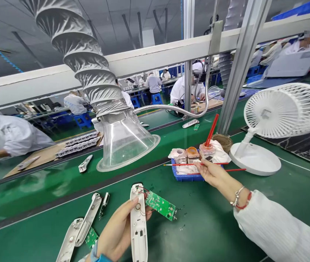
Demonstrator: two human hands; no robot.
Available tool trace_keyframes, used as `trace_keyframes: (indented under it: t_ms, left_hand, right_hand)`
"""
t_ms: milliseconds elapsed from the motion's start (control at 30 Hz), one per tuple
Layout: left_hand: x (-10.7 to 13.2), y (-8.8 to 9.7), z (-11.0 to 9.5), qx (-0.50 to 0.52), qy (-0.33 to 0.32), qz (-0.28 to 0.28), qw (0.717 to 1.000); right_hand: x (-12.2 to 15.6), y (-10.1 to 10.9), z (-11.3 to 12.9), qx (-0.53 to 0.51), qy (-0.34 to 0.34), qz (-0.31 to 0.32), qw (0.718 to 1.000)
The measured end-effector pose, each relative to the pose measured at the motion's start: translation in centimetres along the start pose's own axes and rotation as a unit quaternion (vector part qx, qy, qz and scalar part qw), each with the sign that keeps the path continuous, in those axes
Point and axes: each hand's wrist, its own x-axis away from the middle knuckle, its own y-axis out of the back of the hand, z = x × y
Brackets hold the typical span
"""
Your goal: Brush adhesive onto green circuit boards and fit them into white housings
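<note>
Head view: left hand (116, 231) closed around a white plastic housing (138, 222), its wires running to a green circuit board (160, 205) just beside it; right hand (212, 173) pinches a thin red stick (182, 164) over a blue tray (187, 178); the tray holds small pots (191, 154) and white cloth (184, 169).

We see a smooth, satin white plastic housing (139, 229) in our left hand (116, 229), with a glossy green circuit board (160, 205) just beside that hand, and a thin, glossy red plastic stick (176, 164) in our right hand (212, 173), whose wrist meets a matt, finely ribbed white cloth sleeve (277, 225). Beyond the right hand sit a shiny blue plastic tray (187, 177) and soft, crumpled white cloth (220, 153), while a clear, glossy plastic hood (124, 145) gleams ahead of the left hand. Under both hands, the green bench top (206, 225) looks smooth and faintly glossy.
</note>
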Motion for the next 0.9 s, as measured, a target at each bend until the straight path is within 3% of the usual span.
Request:
trace_keyframes:
  t_ms: [100, 233, 333, 400, 500, 567, 733, 900]
  left_hand:
    - [0.1, -0.1, 0.2, 0.006, 0.004, 0.01, 1.0]
    - [0.2, -0.4, 0.1, -0.003, 0.009, 0.013, 1.0]
    - [0.5, -0.7, -0.2, -0.011, 0.016, 0.028, 0.999]
    - [0.7, -0.9, -0.4, -0.017, 0.02, 0.036, 0.999]
    - [0.8, -1.0, -0.3, -0.021, 0.019, 0.052, 0.998]
    - [0.8, -1.1, -0.2, -0.023, 0.018, 0.069, 0.997]
    - [1.3, -1.2, 0.0, -0.03, 0.014, 0.072, 0.997]
    - [1.8, -1.1, -0.1, -0.037, 0.005, 0.068, 0.997]
  right_hand:
    - [1.8, -0.6, -0.3, 0.021, 0.071, -0.006, 0.997]
    - [6.0, -1.1, 0.1, 0.041, 0.216, 0.037, 0.975]
    - [9.7, -1.3, 1.5, 0.032, 0.36, 0.092, 0.928]
    - [11.8, -1.5, 2.6, 0.064, 0.422, 0.173, 0.888]
    - [13.8, -1.9, 3.6, 0.138, 0.436, 0.264, 0.849]
    - [14.1, -2.1, 3.6, 0.173, 0.434, 0.286, 0.837]
    - [13.8, -1.7, 3.0, 0.232, 0.451, 0.299, 0.809]
    - [14.4, -0.9, 3.4, 0.303, 0.494, 0.297, 0.759]
